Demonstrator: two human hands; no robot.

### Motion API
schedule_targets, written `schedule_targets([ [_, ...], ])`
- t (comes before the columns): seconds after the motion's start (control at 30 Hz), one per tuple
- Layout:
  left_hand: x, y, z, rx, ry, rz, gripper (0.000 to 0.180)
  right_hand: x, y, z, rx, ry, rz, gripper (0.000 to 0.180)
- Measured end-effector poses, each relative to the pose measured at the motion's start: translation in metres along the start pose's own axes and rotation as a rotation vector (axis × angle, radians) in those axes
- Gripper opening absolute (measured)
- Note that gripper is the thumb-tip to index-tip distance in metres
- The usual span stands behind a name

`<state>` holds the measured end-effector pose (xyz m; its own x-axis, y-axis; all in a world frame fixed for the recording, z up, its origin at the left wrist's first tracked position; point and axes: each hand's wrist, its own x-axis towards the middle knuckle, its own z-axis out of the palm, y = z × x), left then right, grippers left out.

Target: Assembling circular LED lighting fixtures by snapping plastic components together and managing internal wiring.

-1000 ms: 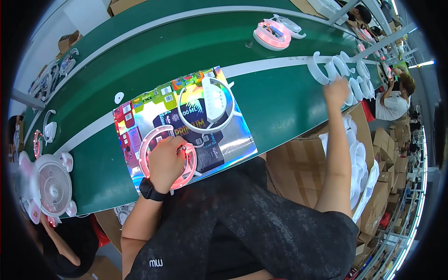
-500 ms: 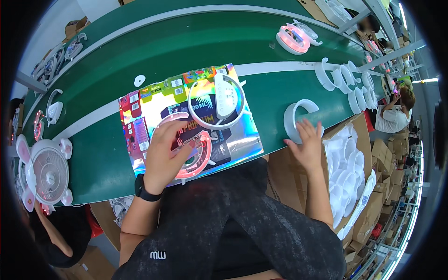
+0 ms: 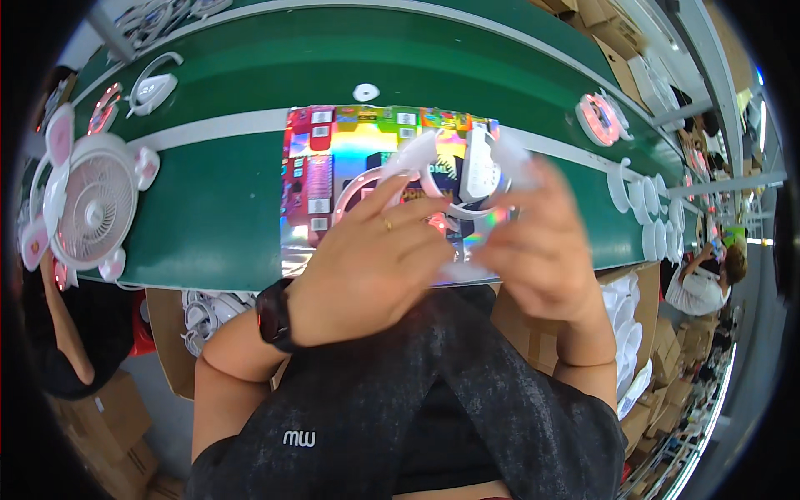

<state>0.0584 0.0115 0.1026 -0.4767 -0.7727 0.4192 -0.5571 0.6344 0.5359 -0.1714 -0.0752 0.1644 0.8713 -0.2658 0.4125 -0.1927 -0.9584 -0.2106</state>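
A blurred white curved plastic band (image 3: 417,152) is between my two hands, above a shiny printed cardboard sheet (image 3: 346,150). My right hand (image 3: 537,250) is closed on its right side, fingers smeared by motion. My left hand (image 3: 375,258), with a ring and a dark wristwatch, bends its fingers over the band's left side; the exact contact is hidden. Under the hands lies a pink-lit ring (image 3: 352,190), partly covered by the left fingers. Beside it, a white ring part with a button panel (image 3: 481,173) shows through the band.
A rabbit-eared white fan (image 3: 92,192) stands at the left. Several white bands (image 3: 642,200) and a pink-lit ring assembly (image 3: 598,118) are at the right. A small white disc (image 3: 365,92) lies beyond the sheet. Boxes of parts flank me below the green bench (image 3: 208,225); co-workers are at both sides.
My right hand has brought the white band from the bench at the right over the sheet. My left hand has moved right to meet it. The whole view has shifted.
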Motion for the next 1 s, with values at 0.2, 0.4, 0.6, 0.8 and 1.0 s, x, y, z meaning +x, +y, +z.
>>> schedule_targets([
  [0.2, 0.003, -0.013, 0.020, -1.397, 0.891, -0.480, 0.033, 0.041, -0.012, 0.047, 0.214, 0.350, 0.150, 0.082],
  [0.4, -0.052, -0.024, 0.034, -0.989, 0.441, -0.429, 0.063, 0.023, -0.023, 0.083, 0.139, 0.231, 0.267, 0.039],
  [0.6, -0.101, -0.059, 0.041, -0.150, 0.214, -0.518, 0.092, 0.007, -0.032, 0.086, -0.069, 0.194, -0.034, 0.040],
  [0.8, -0.100, -0.063, 0.069, 0.093, 0.158, -0.502, 0.101, -0.006, -0.045, 0.143, -0.125, -0.022, 0.004, 0.038],
  [1.0, -0.101, -0.060, 0.072, 0.092, 0.140, -0.533, 0.099, -0.005, -0.045, 0.141, -0.076, -0.108, 0.084, 0.044],
])
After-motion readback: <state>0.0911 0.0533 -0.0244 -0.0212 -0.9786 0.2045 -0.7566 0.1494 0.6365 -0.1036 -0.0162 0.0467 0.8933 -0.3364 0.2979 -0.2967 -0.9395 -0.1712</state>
